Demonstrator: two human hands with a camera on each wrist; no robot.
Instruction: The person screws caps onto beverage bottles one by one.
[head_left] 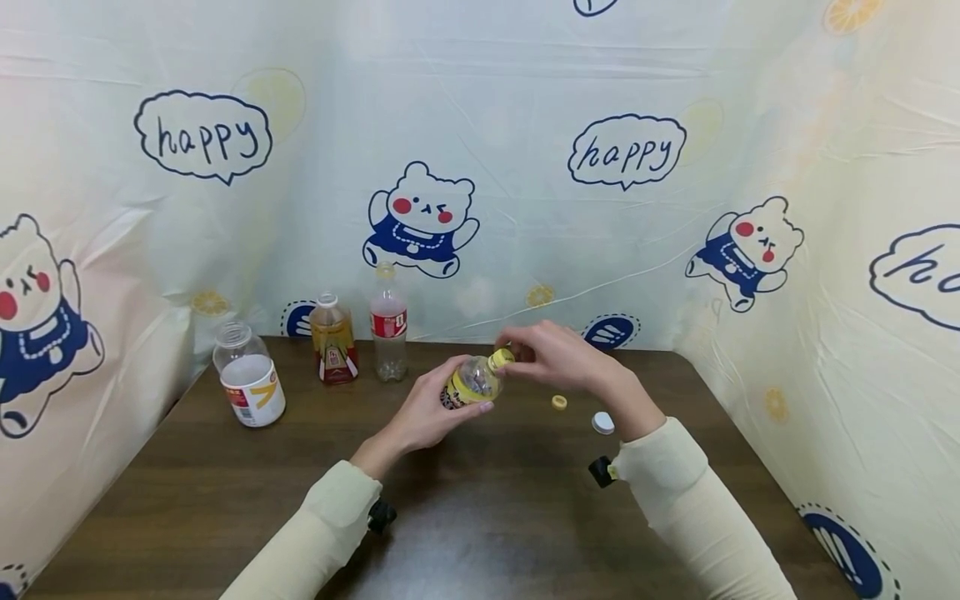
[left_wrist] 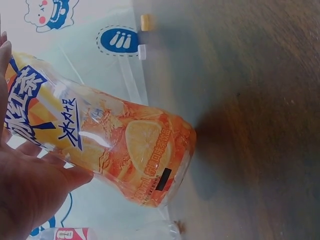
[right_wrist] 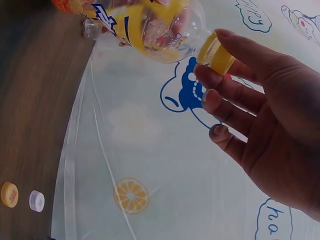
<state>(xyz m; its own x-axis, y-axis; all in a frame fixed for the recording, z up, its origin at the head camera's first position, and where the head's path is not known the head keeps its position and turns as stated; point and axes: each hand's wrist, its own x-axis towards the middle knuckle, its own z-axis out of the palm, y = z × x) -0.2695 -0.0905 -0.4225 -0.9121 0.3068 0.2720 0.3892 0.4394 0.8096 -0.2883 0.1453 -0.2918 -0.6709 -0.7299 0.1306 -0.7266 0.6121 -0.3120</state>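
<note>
While the left hand (head_left: pixel 431 408) gripped the bottle (head_left: pixel 476 383) round its body above the far-middle part of the surface (head_left: pixel 480 517), its long axis tilted neck-up and rightward at the right hand (head_left: pixel 551 354), which pinched the yellow cap (head_left: pixel 501 359) at the mouth between thumb and index finger; couldn't tell how far threaded. Neck end sat nearer the right hand, body in the left. Bottle was clear, glossy plastic with round shoulders and a yellow-orange printed label, cap a short cylinder, surface dark wood-grain, with loose orange-yellow (head_left: pixel 559 402) and white (head_left: pixel 603 422) caps lying flat to the right.
</note>
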